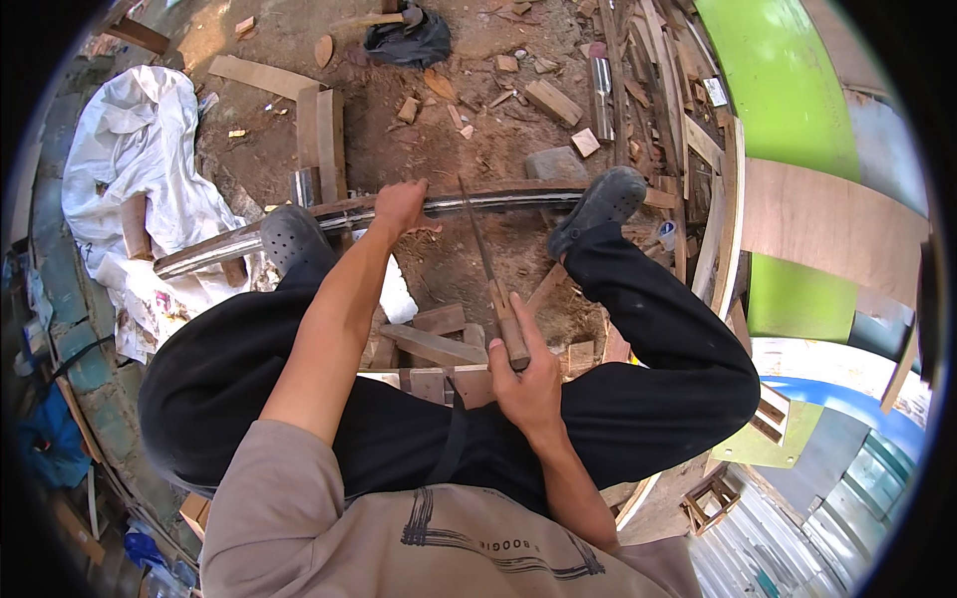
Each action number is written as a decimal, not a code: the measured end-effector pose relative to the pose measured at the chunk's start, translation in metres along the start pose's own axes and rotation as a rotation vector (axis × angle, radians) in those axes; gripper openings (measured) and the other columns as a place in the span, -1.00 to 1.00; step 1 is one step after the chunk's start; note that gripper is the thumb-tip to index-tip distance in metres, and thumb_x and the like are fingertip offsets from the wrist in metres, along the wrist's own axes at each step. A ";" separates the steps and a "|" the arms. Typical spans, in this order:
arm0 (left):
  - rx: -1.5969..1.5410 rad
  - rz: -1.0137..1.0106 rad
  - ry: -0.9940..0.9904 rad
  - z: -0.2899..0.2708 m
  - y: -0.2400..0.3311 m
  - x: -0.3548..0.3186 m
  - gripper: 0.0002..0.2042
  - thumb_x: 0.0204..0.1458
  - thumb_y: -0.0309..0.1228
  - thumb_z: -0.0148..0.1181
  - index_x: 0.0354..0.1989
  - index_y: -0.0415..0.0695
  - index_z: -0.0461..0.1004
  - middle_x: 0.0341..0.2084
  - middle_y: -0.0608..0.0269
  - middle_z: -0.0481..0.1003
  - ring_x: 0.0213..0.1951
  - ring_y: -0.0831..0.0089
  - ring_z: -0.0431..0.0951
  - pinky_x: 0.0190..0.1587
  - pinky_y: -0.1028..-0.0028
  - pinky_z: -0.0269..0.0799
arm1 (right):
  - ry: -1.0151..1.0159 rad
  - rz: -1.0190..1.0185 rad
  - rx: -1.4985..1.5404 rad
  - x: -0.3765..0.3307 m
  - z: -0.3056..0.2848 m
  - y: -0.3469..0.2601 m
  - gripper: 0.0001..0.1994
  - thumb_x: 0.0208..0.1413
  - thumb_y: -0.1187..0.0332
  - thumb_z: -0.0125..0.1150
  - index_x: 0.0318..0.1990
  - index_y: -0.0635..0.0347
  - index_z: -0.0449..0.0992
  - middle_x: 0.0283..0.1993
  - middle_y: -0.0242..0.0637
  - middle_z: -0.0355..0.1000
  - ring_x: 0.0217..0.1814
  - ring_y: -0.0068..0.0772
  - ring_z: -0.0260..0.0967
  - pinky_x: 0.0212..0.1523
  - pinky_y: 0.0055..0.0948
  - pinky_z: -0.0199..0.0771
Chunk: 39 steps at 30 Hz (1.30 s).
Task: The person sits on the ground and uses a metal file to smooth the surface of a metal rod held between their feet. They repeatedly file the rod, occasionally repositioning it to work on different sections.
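A long, narrow wooden plank (329,221) with a dark and whitish edge lies crosswise in front of me. My left hand (402,207) is closed over it near its middle. In my right hand (528,384) is the wooden handle of a handsaw (478,239), the fingers wrapped round it. Its thin blade points away from me and crosses the plank just right of my left hand; whether the teeth touch the wood, I cannot tell. My feet, in a left dark clog (295,239) and a right dark clog (603,204), rest at the plank on either side.
Short wood offcuts (439,344) lie between my legs. A crumpled white sack (135,149) is at the left. Farther off are a black plastic bag (409,38), a wooden-handled tool (369,20) and several blocks. Long boards (733,219) and a green panel (783,90) line the right side.
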<state>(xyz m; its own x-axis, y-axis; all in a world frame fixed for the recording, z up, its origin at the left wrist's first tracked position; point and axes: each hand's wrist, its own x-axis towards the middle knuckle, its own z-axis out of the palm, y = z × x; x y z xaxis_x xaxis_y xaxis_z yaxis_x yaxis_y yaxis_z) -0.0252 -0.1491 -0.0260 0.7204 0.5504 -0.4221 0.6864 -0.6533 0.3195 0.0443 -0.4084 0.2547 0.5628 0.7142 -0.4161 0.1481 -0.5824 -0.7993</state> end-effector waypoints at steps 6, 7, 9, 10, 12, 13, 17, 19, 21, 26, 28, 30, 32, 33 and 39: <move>0.005 0.023 0.075 0.013 -0.001 0.007 -0.33 -0.34 -0.05 0.62 -0.06 -0.08 0.45 -0.18 0.09 0.61 -0.03 0.05 0.61 -0.03 0.10 0.49 | 0.020 -0.011 -0.092 0.072 0.031 0.013 -0.45 0.22 0.39 0.15 0.37 0.28 0.33 0.14 0.19 0.50 0.21 0.07 0.51 0.16 -0.28 0.45; 0.006 0.019 0.073 0.014 0.000 0.004 -0.36 -0.31 -0.07 0.62 -0.08 -0.08 0.45 -0.17 0.09 0.61 -0.03 0.06 0.61 -0.02 0.10 0.48 | 0.027 -0.005 -0.126 0.074 0.034 0.011 -0.45 0.22 0.38 0.15 0.37 0.29 0.33 0.14 0.20 0.50 0.20 0.10 0.50 0.16 -0.28 0.45; 0.010 -0.002 0.073 0.015 -0.001 0.000 -0.39 -0.29 -0.09 0.62 -0.09 -0.08 0.45 -0.17 0.11 0.61 -0.02 0.07 0.61 -0.02 0.11 0.47 | 0.013 -0.002 -0.053 0.042 0.028 0.009 -0.45 0.21 0.37 0.16 0.36 0.29 0.33 0.13 0.20 0.50 0.19 0.10 0.51 0.14 -0.27 0.46; 0.016 -0.001 0.076 0.014 0.001 0.000 -0.38 -0.30 -0.10 0.62 -0.09 -0.08 0.45 -0.16 0.12 0.61 -0.02 0.08 0.61 -0.02 0.11 0.47 | 0.016 -0.001 -0.015 0.026 0.024 0.009 -0.45 0.21 0.37 0.16 0.36 0.29 0.33 0.13 0.21 0.51 0.19 0.10 0.51 0.13 -0.27 0.46; 0.012 0.001 0.088 0.013 0.001 0.001 -0.36 -0.30 -0.09 0.62 -0.05 -0.07 0.46 -0.16 0.13 0.61 -0.02 0.08 0.61 -0.03 0.11 0.47 | 0.060 -0.090 0.016 0.018 0.026 0.022 -0.45 0.21 0.38 0.15 0.37 0.29 0.33 0.13 0.20 0.51 0.17 0.06 0.53 0.13 -0.28 0.46; 0.008 0.001 0.100 0.011 -0.002 0.003 -0.35 -0.31 -0.09 0.62 -0.02 -0.06 0.46 -0.17 0.12 0.61 -0.03 0.08 0.62 -0.04 0.10 0.47 | 0.083 -0.134 0.033 0.016 0.026 0.026 -0.45 0.21 0.38 0.15 0.37 0.29 0.33 0.13 0.20 0.51 0.17 0.05 0.53 0.13 -0.29 0.46; 0.021 -0.012 0.090 0.008 0.006 0.003 -0.30 -0.32 -0.09 0.62 0.05 -0.03 0.46 -0.17 0.13 0.61 -0.03 0.10 0.62 -0.04 0.11 0.48 | 0.010 0.055 -0.025 0.063 0.030 0.021 -0.45 0.21 0.40 0.13 0.37 0.27 0.33 0.11 0.16 0.53 0.14 -0.05 0.54 0.14 -0.31 0.45; 0.022 -0.003 0.108 0.018 0.002 0.000 -0.29 -0.34 -0.09 0.63 0.05 -0.04 0.46 -0.17 0.13 0.61 -0.03 0.09 0.62 -0.03 0.12 0.48 | 0.023 0.041 0.020 0.043 0.027 0.019 -0.47 0.21 0.39 0.13 0.36 0.27 0.34 0.08 0.14 0.54 0.11 -0.09 0.55 0.12 -0.32 0.46; 0.039 0.014 0.118 0.022 -0.004 0.001 -0.29 -0.34 -0.09 0.63 0.05 -0.04 0.47 -0.17 0.13 0.61 -0.03 0.08 0.62 -0.02 0.12 0.48 | 0.062 -0.024 0.102 0.018 0.017 0.021 -0.47 0.20 0.38 0.15 0.35 0.27 0.36 0.06 0.13 0.55 0.09 -0.08 0.55 0.10 -0.32 0.46; 0.020 0.004 0.094 0.011 0.007 0.001 -0.30 -0.34 -0.09 0.63 0.02 -0.05 0.47 -0.16 0.14 0.61 -0.02 0.09 0.62 -0.01 0.11 0.47 | -0.031 0.209 0.061 0.084 0.020 0.006 -0.48 0.19 0.41 0.16 0.33 0.32 0.37 0.11 0.11 0.54 0.16 -0.18 0.53 0.15 -0.36 0.43; 0.019 -0.005 0.070 0.015 0.009 -0.005 -0.31 -0.34 -0.09 0.63 0.02 -0.04 0.48 -0.16 0.16 0.61 -0.01 0.11 0.61 -0.01 0.11 0.47 | 0.042 0.042 0.061 0.064 0.024 0.024 -0.48 0.19 0.41 0.15 0.32 0.35 0.37 0.06 0.11 0.55 0.08 -0.21 0.55 0.10 -0.35 0.45; 0.030 -0.008 0.090 0.014 -0.002 0.000 -0.32 -0.33 -0.09 0.62 0.01 -0.03 0.48 -0.16 0.17 0.60 -0.01 0.12 0.61 -0.02 0.11 0.47 | 0.081 -0.092 0.080 0.044 0.027 0.026 -0.49 0.19 0.41 0.15 0.31 0.36 0.37 0.04 0.12 0.55 0.05 -0.21 0.55 0.07 -0.35 0.45; 0.026 0.007 0.111 0.014 -0.005 0.002 -0.32 -0.33 -0.09 0.62 0.02 -0.03 0.47 -0.17 0.17 0.60 -0.02 0.11 0.61 -0.02 0.11 0.47 | 0.090 -0.126 0.096 0.014 0.022 0.028 -0.49 0.19 0.41 0.15 0.31 0.36 0.37 0.04 0.12 0.55 0.05 -0.18 0.56 0.07 -0.34 0.45; 0.022 0.030 0.121 0.013 -0.002 0.003 -0.32 -0.32 -0.09 0.62 0.02 -0.03 0.47 -0.17 0.17 0.60 -0.02 0.11 0.61 -0.02 0.10 0.48 | 0.079 -0.075 0.075 0.027 0.026 0.029 -0.48 0.19 0.42 0.15 0.32 0.35 0.36 0.05 0.11 0.55 0.06 -0.18 0.55 0.09 -0.35 0.45; 0.019 0.011 0.102 0.017 -0.002 -0.005 -0.29 -0.32 -0.08 0.61 0.06 -0.03 0.45 -0.14 0.16 0.59 -0.01 0.10 0.61 0.01 0.10 0.48 | 0.147 -0.200 -0.035 0.054 0.036 0.038 -0.49 0.18 0.42 0.11 0.30 0.36 0.38 -0.13 0.01 0.59 -0.20 -0.27 0.53 -0.09 -0.37 0.49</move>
<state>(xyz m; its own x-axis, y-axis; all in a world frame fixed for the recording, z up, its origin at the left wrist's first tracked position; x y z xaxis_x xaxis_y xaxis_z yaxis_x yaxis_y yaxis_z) -0.0318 -0.1593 -0.0391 0.7351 0.5923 -0.3298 0.6768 -0.6689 0.3073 0.0510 -0.3783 0.1862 0.6313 0.7539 -0.1821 0.2949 -0.4505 -0.8427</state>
